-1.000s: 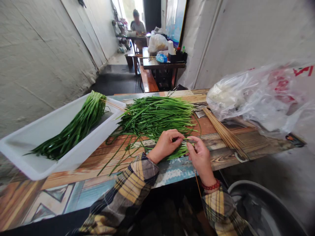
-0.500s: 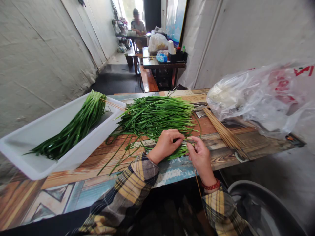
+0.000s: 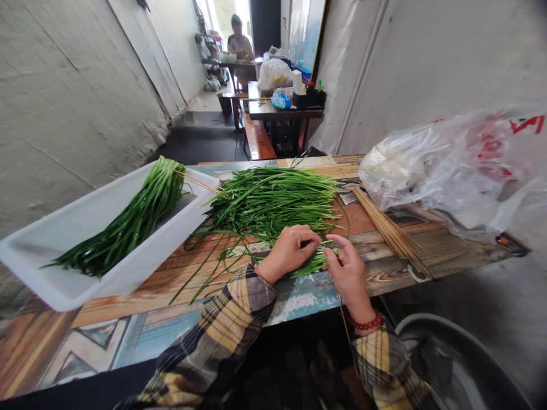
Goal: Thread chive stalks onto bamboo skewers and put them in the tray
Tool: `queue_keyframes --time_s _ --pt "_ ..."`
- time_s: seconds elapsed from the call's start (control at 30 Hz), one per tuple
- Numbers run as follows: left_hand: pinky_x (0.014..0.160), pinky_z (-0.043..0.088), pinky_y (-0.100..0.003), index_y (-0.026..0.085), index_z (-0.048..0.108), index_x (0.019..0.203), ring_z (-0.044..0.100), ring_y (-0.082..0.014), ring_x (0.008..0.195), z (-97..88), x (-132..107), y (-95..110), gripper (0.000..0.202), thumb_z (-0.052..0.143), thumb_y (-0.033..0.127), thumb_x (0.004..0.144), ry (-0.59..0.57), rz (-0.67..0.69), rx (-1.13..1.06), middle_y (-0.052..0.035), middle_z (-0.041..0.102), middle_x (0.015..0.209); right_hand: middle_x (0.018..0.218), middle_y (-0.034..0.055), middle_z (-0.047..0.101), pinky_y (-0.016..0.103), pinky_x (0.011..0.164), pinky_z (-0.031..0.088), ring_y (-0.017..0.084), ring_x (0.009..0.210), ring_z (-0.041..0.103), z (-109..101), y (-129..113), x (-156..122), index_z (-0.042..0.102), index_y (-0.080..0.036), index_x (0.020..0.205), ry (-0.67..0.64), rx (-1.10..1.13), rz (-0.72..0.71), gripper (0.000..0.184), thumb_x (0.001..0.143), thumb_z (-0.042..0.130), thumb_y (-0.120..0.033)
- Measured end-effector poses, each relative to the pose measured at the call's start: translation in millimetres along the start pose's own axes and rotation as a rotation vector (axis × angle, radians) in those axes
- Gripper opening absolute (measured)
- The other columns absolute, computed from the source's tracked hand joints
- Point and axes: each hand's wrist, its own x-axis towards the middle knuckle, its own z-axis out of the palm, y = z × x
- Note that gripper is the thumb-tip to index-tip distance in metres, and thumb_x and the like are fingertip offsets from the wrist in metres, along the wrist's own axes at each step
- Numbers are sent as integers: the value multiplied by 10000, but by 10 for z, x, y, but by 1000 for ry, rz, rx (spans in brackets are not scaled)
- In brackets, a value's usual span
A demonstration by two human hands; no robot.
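My left hand (image 3: 294,249) is closed on the pale stem ends of a few garlic chives (image 3: 314,263) close to the table's front edge. Just to its right, my right hand (image 3: 348,267) grips a thin bamboo skewer (image 3: 343,319), which slants down past the edge. The skewer's tip is hidden between the fingers. Behind both hands lies a large pile of garlic chives (image 3: 273,199), stems pointing right. In the white tub (image 3: 98,210) on the left rests a bunch of chives (image 3: 132,222) threaded on skewers (image 3: 199,181) that stick out over the rim.
Loose bamboo skewers (image 3: 384,228) lie on the table's right side, beside a clear plastic bag (image 3: 453,171) with red print. Below right stands a dark round basin (image 3: 453,353). Farther back are another table (image 3: 277,108), a bench (image 3: 258,136) and a seated person (image 3: 240,44).
My right index finger has straightened and lifted slightly. My left hand and the chive pile look the same.
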Motion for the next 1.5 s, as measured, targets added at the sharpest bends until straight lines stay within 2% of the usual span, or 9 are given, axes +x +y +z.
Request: queue_keyframes --time_s 0.17,0.4,0.63,0.87,0.93,1.07,1.13,1.33,1.5 --pt "660 408 -218 153 695 776 571 -118 704 -6 4 11 190 521 81 801 -3 -3 0 -17 644 727 520 -82 416 222 420 388 99 414 454 0 -8 -1 555 -212 1194 0 -28 -3 369 864 549 -377" --pt "652 407 -214 154 699 771 567 -115 695 6 3 -5 193 521 82 796 -5 4 -6 -16 638 716 530 -95 399 233 450 458 86 399 417 15 57 15 560 -211 1025 -7 46 -7 249 851 570 -389" --pt "662 419 -224 165 702 777 574 -123 710 18 -3 -10 199 515 100 801 -11 -4 1 -19 645 731 563 -76 463 220 417 415 91 411 460 18 40 18 533 -213 993 -13 56 20 240 851 563 -405" --pt "698 438 -225 176 717 836 580 -124 738 -11 -9 -26 215 514 112 809 -123 56 -7 -22 642 757 573 -52 509 217 423 399 105 445 511 7 70 31 521 -209 870 0 -1 32 228 850 550 -434" --pt "719 447 -232 170 717 855 587 -131 772 -54 1 -60 213 514 119 817 -61 32 -20 -35 648 800 571 -55 508 219 434 404 105 438 514 8 90 32 522 -209 869 -18 -15 32 230 856 542 -438" --pt "721 457 -252 153 702 927 588 -140 785 -152 23 -155 213 511 133 835 183 -93 28 -52 651 840 578 -59 514 222 455 412 100 431 504 8 82 18 533 -212 863 -87 -85 1 215 851 543 -426" --pt "722 461 -259 151 697 932 588 -141 780 -171 26 -200 205 517 136 836 222 -117 63 -53 652 846 588 -61 515 221 467 418 97 434 499 3 47 5 539 -215 866 -136 -126 -20 190 845 550 -403" --pt "796 443 -299 190 691 959 583 -169 870 -96 23 -281 197 543 149 836 79 -73 288 -48 664 920 617 -53 548 225 496 438 99 448 508 -3 -14 -12 536 -221 867 -170 -148 -45 156 849 546 -375" --pt "755 393 -334 210 688 986 534 -212 893 -36 25 -235 195 546 201 852 -5 -71 557 -64 660 899 545 -61 523 226 482 426 117 456 525 14 30 -1 549 -225 855 -146 -159 -47 166 838 556 -390"
